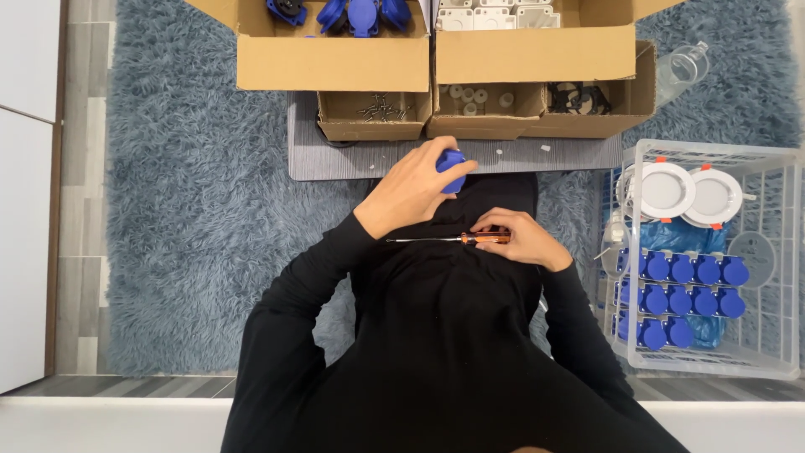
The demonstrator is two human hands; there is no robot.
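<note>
My left hand (411, 189) is closed around a blue plastic socket part (453, 166), held just in front of the grey mat's near edge. My right hand (521, 237) grips a screwdriver (444, 239) by its orange handle, with the thin metal shaft pointing left across my black clothing. The two hands are close together, the left slightly farther from me than the right.
A grey mat (352, 159) lies on a blue shaggy rug (184, 210). Cardboard boxes at the top hold blue parts (352, 13), white parts (490, 13), screws (381, 106) and small pieces. A clear wire-like basket (780, 252) at right holds several blue sockets (683, 270) and white round lamps (667, 190).
</note>
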